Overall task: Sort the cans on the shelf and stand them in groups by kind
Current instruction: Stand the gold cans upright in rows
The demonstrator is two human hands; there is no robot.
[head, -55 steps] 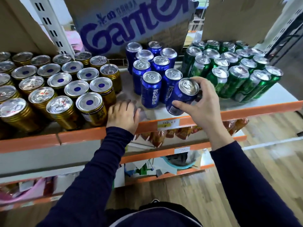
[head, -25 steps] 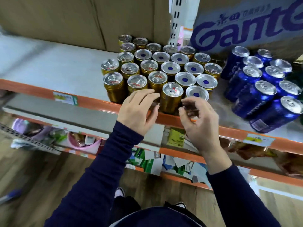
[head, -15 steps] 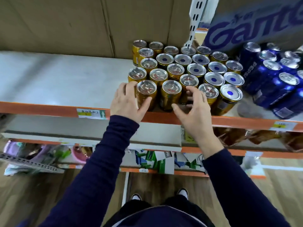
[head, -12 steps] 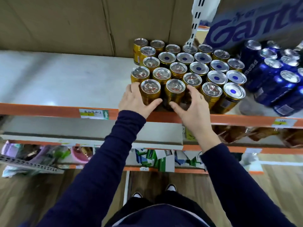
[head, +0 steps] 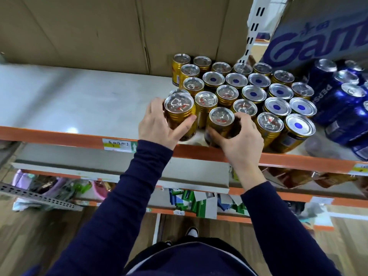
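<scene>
A block of several gold cans (head: 253,94) stands on the grey shelf (head: 59,100), some with pull-tab tops and some with blue-dotted bottoms facing up. My left hand (head: 159,126) grips one gold can (head: 179,110) at the block's front left, raised slightly off the shelf. My right hand (head: 239,136) wraps another gold can (head: 220,122) beside it at the front edge. Blue Pepsi cans (head: 338,102) stand grouped at the right.
The shelf's orange front rail (head: 278,160) carries price labels (head: 119,145). Cardboard boxes (head: 99,30) back the shelf, and a printed box (head: 318,42) sits behind the blue cans. A white upright (head: 253,30) rises between them. Lower shelves hold mixed goods.
My view swung left from the blue and green cans to the gold block. Both hands reached the two front gold cans and closed on them; the left can has lifted.
</scene>
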